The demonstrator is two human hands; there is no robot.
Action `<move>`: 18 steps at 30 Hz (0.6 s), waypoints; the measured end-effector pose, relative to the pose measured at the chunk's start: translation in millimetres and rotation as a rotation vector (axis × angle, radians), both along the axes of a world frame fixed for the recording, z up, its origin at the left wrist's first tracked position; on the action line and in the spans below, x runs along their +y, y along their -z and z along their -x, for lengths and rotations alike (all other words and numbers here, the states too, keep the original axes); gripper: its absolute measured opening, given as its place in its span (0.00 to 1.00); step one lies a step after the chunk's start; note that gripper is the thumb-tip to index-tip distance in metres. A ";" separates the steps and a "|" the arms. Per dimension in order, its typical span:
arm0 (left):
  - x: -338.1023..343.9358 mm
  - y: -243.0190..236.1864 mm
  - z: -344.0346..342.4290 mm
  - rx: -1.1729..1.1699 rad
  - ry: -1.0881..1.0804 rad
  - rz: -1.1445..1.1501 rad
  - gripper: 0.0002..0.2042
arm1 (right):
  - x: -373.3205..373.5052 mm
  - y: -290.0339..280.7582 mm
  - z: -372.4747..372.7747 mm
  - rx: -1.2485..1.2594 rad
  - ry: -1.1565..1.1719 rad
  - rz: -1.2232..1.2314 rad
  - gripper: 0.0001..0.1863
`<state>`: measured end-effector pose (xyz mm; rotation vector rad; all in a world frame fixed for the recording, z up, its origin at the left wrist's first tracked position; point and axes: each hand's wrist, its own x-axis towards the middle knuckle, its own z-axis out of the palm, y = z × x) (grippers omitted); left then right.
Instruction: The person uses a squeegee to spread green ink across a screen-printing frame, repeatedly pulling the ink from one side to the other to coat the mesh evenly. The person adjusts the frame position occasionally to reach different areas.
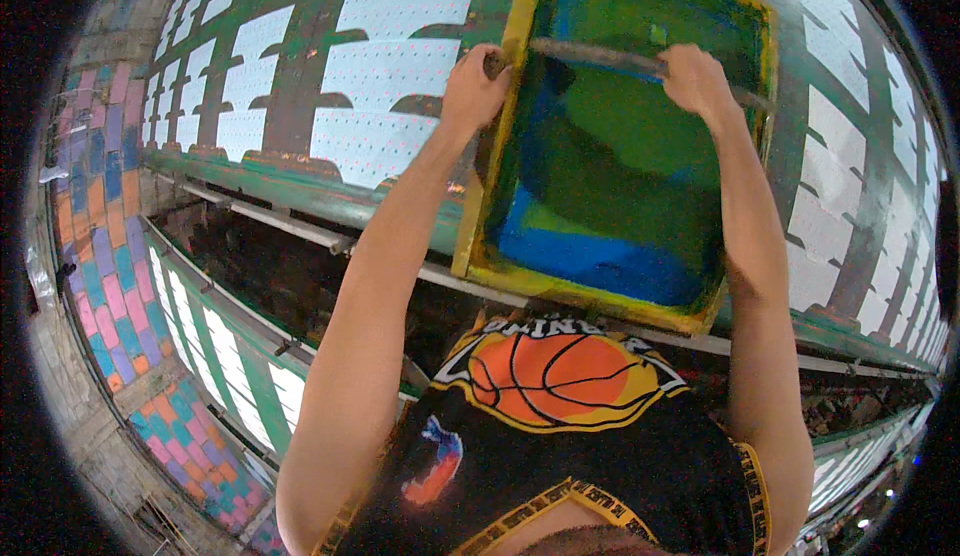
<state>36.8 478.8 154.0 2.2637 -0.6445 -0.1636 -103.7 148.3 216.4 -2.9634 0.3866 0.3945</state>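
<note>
Along a green table, leaning over a yellow-rimmed screen frame at its near edge. Probably at the spreading stroke, with right hand closed around a dark bar over the mesh, and left hand curled at the frame's left side, hold unclear. Presumably calls next for even pressure. Beyond, white sheets in rows.
</note>
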 end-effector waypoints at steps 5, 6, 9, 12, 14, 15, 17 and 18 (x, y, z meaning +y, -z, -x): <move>2.4 6.0 -1.4 0.041 -0.007 0.030 0.19 | 106.7 -9.4 115.9 0.003 0.033 -0.059 0.17; 2.7 8.1 -1.0 0.035 -0.008 0.038 0.20 | 129.7 -11.3 137.8 -0.014 0.024 -0.086 0.19; 2.5 12.9 -4.4 0.017 0.005 0.048 0.20 | 183.4 -24.3 198.0 0.075 0.114 -0.218 0.29; 3.9 16.8 -4.4 0.002 0.015 0.053 0.21 | 221.4 -24.9 230.7 0.039 0.177 -0.178 0.34; 2.1 20.7 -6.6 -0.012 0.025 0.055 0.21 | 229.5 -22.6 238.0 -0.020 0.178 -0.191 0.34; 3.1 24.0 -7.7 0.034 0.032 0.115 0.22 | 230.9 -21.2 240.0 -0.036 0.198 -0.185 0.34; 3.4 31.7 -14.0 -0.012 0.062 0.081 0.26 | 231.0 -17.1 239.9 -0.156 0.144 -0.218 0.24; 3.3 34.7 -18.9 0.062 0.090 0.096 0.26 | 229.9 -14.8 239.6 -0.207 0.144 -0.218 0.19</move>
